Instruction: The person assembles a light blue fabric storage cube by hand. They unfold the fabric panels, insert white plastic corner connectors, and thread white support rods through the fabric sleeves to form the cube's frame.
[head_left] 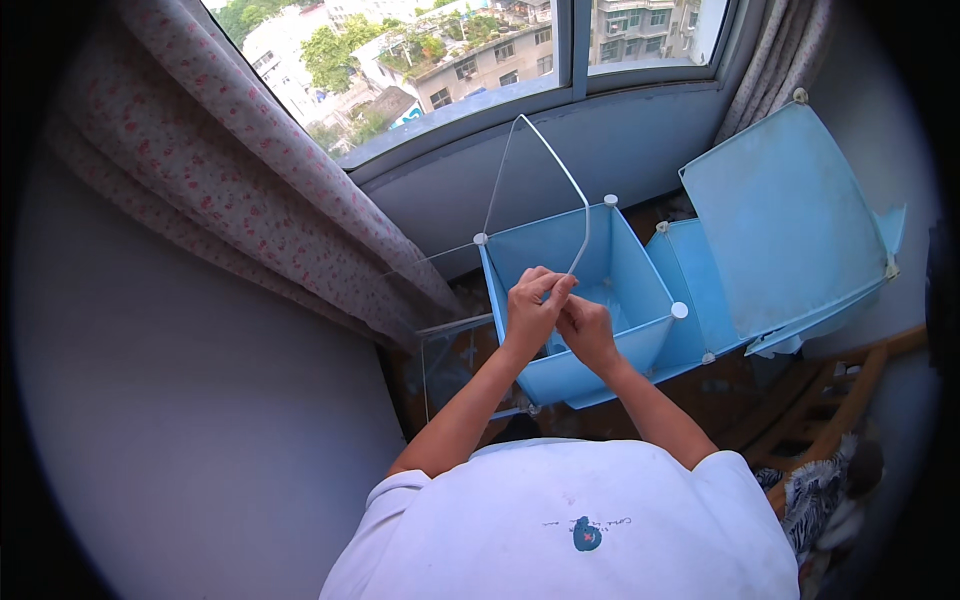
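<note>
Both my hands are together above an open light-blue cube box (640,262). A thin white wire frame (572,180), bent at its corners, rises from my fingers toward the window. It may edge a clear panel, but I cannot tell. My left hand (534,305) has its thumb and fingers closed on the frame's near end. Pressed against it, my right hand (590,330) is curled closed at the same end; its fingertips are partly hidden. White round connectors (680,311) cap the box's corners.
Right of the box stand more blue panels (790,215), joined by connectors. A clear panelled frame (450,365) is low on the left. Beyond are a window (480,60) and a floral curtain (230,170). A wooden rack (835,410) stands at the right.
</note>
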